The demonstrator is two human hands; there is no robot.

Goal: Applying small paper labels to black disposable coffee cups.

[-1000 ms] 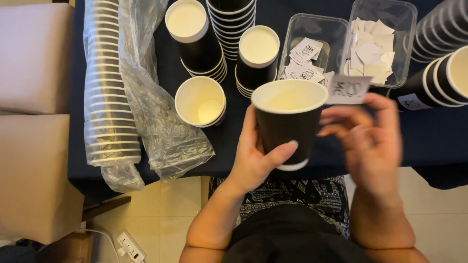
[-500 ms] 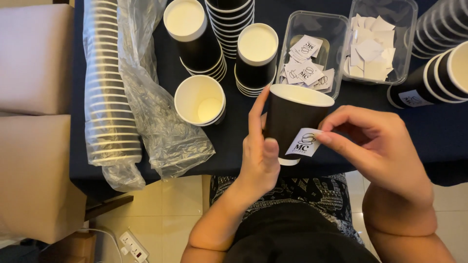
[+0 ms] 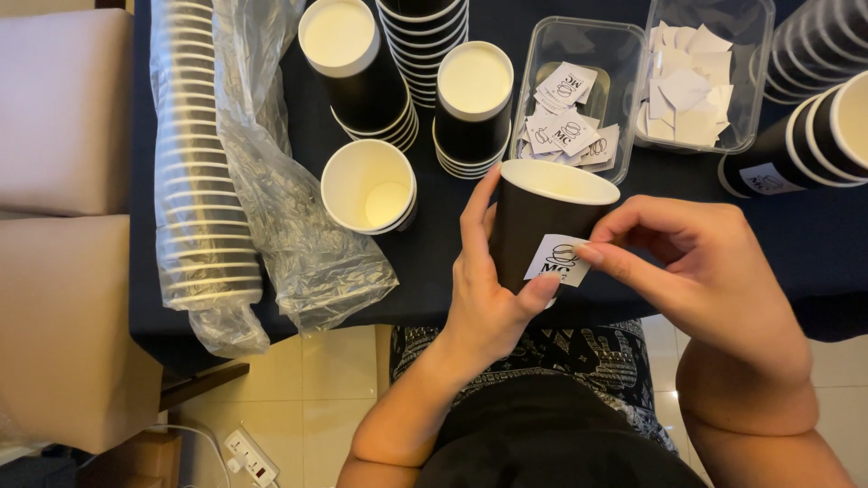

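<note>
Gripping the black paper cup (image 3: 533,226) firmly, the left hand (image 3: 484,298) is wrapped closed around its side. A white sticker (image 3: 556,259), pinched by the right hand (image 3: 696,271), should be pressed flat from one edge, avoiding wrinkles.

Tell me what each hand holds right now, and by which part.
The left hand grips the black paper cup around its lower side wall. The right hand pinches the white sticker by its right edge, against the cup's wall.
</note>
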